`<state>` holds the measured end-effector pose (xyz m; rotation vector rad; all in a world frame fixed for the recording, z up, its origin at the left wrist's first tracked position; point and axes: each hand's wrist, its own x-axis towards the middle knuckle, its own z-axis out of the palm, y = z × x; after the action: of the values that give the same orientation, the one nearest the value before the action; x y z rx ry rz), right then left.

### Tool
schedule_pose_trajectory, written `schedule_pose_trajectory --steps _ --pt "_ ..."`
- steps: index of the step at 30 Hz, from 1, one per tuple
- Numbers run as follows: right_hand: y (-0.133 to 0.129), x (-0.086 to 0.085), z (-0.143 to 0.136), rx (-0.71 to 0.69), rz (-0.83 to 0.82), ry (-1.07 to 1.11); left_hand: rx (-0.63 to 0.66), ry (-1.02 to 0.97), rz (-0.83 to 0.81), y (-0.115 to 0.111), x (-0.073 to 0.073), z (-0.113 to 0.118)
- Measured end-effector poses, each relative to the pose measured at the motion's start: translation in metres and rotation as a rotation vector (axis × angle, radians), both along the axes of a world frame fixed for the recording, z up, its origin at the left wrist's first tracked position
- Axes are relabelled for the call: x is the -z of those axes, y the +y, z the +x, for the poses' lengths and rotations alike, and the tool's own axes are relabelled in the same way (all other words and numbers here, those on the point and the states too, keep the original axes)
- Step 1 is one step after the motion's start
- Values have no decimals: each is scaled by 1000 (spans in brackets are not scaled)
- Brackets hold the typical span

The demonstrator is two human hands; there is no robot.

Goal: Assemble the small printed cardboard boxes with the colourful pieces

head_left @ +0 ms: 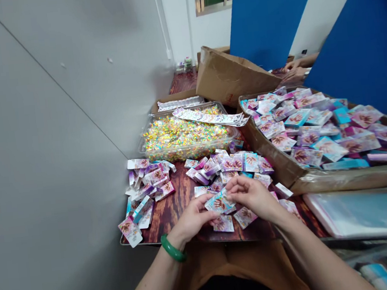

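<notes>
Both my hands hold one small printed packet (pixel 219 202) just above the dark wooden table (pixel 176 206). My left hand (pixel 193 219), with a green bangle on its wrist, grips the packet's left end. My right hand (pixel 252 195) pinches its right end from above. Several more small pink, purple and teal packets (pixel 228 165) lie scattered on the table around and beyond my hands, with another loose pile (pixel 146 187) to the left.
A clear tray of tiny multicoloured pieces (pixel 182 138) stands behind, with a strip of printed labels (pixel 211 116) across it. At right, a cardboard box (pixel 295 173) is full of packets. Clear plastic bags (pixel 363 212) lie at near right. Another person's hands (pixel 294 70) rest beyond blue partitions.
</notes>
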<state>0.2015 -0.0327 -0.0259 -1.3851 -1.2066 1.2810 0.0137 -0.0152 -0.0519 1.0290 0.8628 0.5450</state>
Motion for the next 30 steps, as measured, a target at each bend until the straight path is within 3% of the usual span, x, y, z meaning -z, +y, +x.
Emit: schedule_pose_trajectory --steps 5,9,11,15,23,26,30 --pt "4 -6 -6 -92 147 -335 -52 -11 13 -1 1 3" --pt "11 -10 -11 -176 181 -370 -62 19 40 -1 2 4" --pt "16 -10 -13 -143 227 -351 -109 -21 24 0 3 4" --pt "22 -5 -19 -5 227 -218 -175 -171 -20 2 5 3" --pt "14 -2 -17 -149 -123 499 -223 -362 -106 4 -8 9" --pt "14 0 -15 -118 -161 541 -190 -428 -167 5 -12 9" --pt "16 3 -14 -121 -168 441 -144 -444 -231 6 -8 8"
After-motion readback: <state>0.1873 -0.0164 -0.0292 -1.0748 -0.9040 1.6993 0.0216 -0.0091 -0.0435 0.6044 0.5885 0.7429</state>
